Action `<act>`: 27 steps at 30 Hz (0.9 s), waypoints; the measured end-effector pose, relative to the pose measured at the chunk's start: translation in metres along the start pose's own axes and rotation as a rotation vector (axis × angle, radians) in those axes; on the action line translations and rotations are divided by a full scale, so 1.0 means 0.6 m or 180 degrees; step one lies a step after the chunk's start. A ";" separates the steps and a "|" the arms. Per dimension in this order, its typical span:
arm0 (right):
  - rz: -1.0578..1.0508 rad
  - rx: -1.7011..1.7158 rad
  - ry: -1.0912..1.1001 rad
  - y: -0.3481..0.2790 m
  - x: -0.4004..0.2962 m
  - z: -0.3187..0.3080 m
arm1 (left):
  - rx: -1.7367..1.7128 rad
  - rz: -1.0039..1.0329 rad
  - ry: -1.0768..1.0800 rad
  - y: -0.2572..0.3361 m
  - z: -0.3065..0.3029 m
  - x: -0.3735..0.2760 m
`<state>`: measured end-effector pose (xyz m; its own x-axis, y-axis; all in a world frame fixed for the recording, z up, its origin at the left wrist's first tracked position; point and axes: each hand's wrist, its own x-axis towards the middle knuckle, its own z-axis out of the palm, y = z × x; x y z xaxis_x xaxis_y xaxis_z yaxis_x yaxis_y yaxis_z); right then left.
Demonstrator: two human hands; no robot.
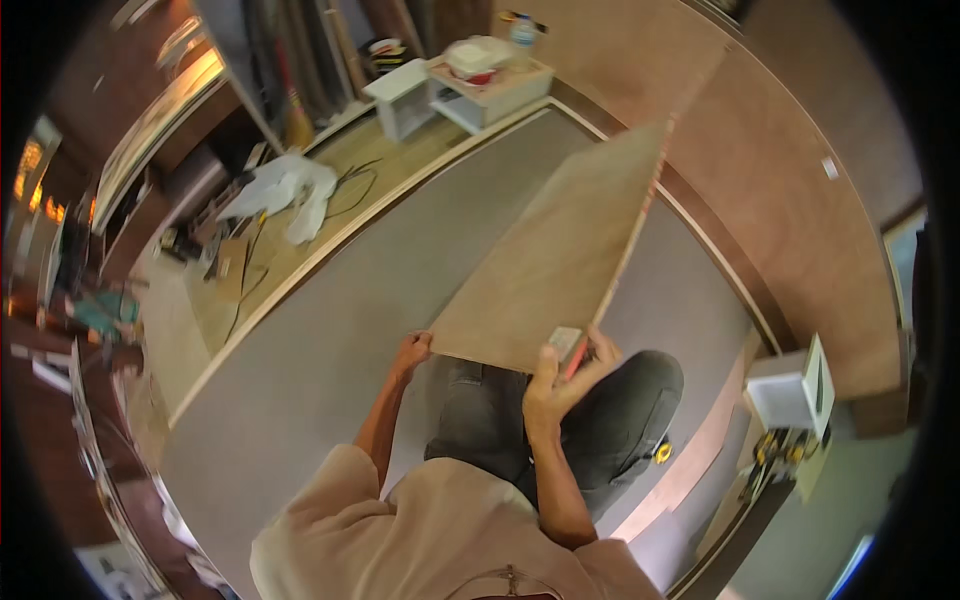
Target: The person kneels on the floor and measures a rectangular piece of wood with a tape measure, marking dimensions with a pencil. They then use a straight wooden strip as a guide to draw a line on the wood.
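Note:
A long plywood panel rises at a slant in front of me, its far end narrowing toward the back right. My left hand pinches the panel's near left corner. In my right hand is a small block with a greyish top and a red side, held between thumb and fingers at the panel's right edge, close to its near end. Whether the right fingers also touch the panel cannot be made out. Beneath the panel are my bent legs in dark trousers, on a wide grey board.
A pale wooden rim borders the grey board. Beyond it lie a white plastic bag and cables. Small white boxes stand at the back, one bearing a bottle. At right are another white box and yellow-black tools.

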<state>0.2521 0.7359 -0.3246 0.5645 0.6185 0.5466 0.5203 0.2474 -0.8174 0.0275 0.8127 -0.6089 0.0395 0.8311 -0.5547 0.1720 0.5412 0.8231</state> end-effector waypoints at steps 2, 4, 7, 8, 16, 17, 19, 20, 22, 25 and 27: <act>-0.0021 0.0163 -0.0212 -0.012 -0.018 -0.007 | 0.0063 0.0007 0.0159 -0.055 -0.021 0.007; -0.0020 0.0277 -0.0217 -0.005 -0.019 -0.013 | 0.0072 0.0140 0.0063 -0.067 -0.003 -0.001; -0.0001 0.0015 -0.0354 0.017 -0.013 -0.032 | -0.0033 -0.0071 -0.0036 -0.036 0.049 -0.018; -0.0114 -0.0204 -0.0389 0.021 -0.013 -0.036 | -0.0087 -0.0216 -0.0050 -0.022 0.064 -0.027; -0.0181 -0.0217 -0.1007 0.037 -0.082 -0.032 | 0.0367 0.0085 0.0882 -0.109 0.055 0.006; -0.0214 -0.0308 -0.1103 0.041 -0.090 -0.035 | 0.0392 0.0105 0.0925 -0.120 0.047 0.012; -0.0100 -0.0500 -0.1245 0.063 -0.100 -0.045 | 0.0505 0.0249 0.1199 -0.100 0.075 0.024; -0.0105 -0.0617 -0.1284 0.074 -0.104 -0.049 | 0.0564 0.0322 0.1329 -0.089 0.087 0.028; 0.0079 -0.0456 -0.1431 0.067 -0.124 -0.047 | 0.0591 0.0390 0.1484 -0.120 0.061 0.044; 0.0288 0.0110 -0.1452 0.051 -0.133 -0.043 | 0.0687 0.0277 0.1309 -0.151 0.039 0.058; 0.0603 0.0435 -0.1311 0.068 -0.135 -0.043 | 0.0803 0.0174 0.1156 -0.150 0.041 0.064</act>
<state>0.2440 0.6766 -0.3976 0.3258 0.8997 0.2904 0.3281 0.1805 -0.9272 0.0379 0.7926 -0.7069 -0.2853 0.8730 -0.3955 0.4158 0.4845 0.7697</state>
